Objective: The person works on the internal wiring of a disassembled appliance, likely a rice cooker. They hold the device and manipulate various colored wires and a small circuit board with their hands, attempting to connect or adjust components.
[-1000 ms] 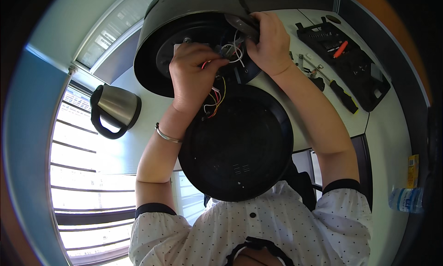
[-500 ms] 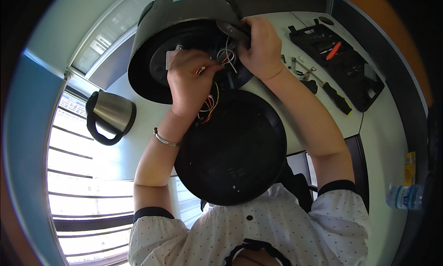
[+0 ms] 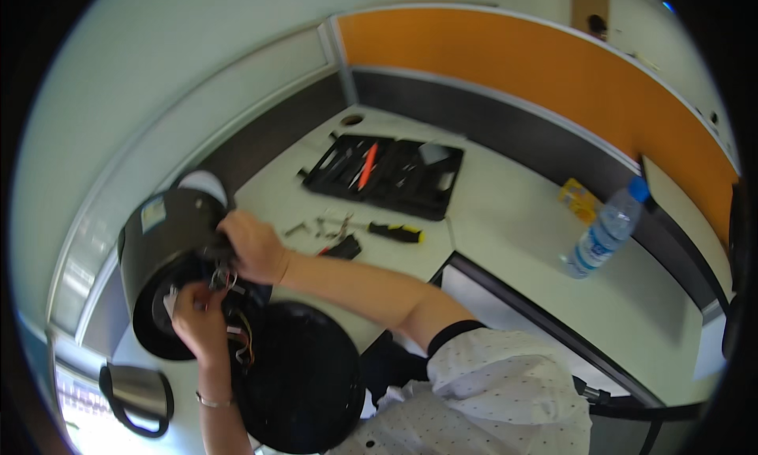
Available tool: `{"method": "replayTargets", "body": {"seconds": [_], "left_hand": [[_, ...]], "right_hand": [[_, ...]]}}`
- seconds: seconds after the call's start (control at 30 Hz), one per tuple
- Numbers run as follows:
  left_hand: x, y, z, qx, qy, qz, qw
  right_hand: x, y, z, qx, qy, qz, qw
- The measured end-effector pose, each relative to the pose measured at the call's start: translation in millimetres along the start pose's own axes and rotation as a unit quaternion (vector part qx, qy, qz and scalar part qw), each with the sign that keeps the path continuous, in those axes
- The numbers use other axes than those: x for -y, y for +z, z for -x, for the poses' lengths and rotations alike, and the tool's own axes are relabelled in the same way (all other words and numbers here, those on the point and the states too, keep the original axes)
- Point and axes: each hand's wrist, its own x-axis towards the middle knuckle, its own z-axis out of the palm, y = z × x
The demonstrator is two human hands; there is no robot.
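The black round appliance body (image 3: 170, 253) is lying on its side at the left end of the white desk (image 3: 521, 242), its open underside facing the person, with its detached black base plate (image 3: 304, 380) lying just in front and touching it. The right hand (image 3: 254, 246) is gripping the body's upper rim, fingers curled shut on the edge. The left hand (image 3: 199, 322) is reaching into the opening, fingertips pinched together on the coloured wires (image 3: 237, 340) spilling out between body and plate. Compared with half a second ago, the head has swung up and to the right: the appliance is now sitting low at the left instead of top centre, and the desk is filling the view. The open black tool case (image 3: 387, 174), loose screwdriver bits (image 3: 328, 227), a plastic water bottle (image 3: 604, 234) and a steel kettle (image 3: 138, 396) are showing around it.
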Motion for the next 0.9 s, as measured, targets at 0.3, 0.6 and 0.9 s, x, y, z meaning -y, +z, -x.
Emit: {"method": "replayTargets", "body": {"seconds": [0.3, 0.6, 0.9], "left_hand": [[0.7, 4.5, -4.0, 0.020, 0.088, -0.012, 0.996], [13.4, 3.4, 2.1, -0.044, 0.253, -0.086, 0.963], [5.7, 4.4, 7.0, -0.049, 0.220, -0.080, 0.971]], "right_hand": [[-5.2, -9.3, -1.2, 0.012, 0.005, -0.009, 1.000], [0.6, -8.1, 0.9, 0.025, 0.026, -0.011, 0.999], [3.4, -13.8, 1.7, 0.024, 0.040, -0.010, 0.999]]}}
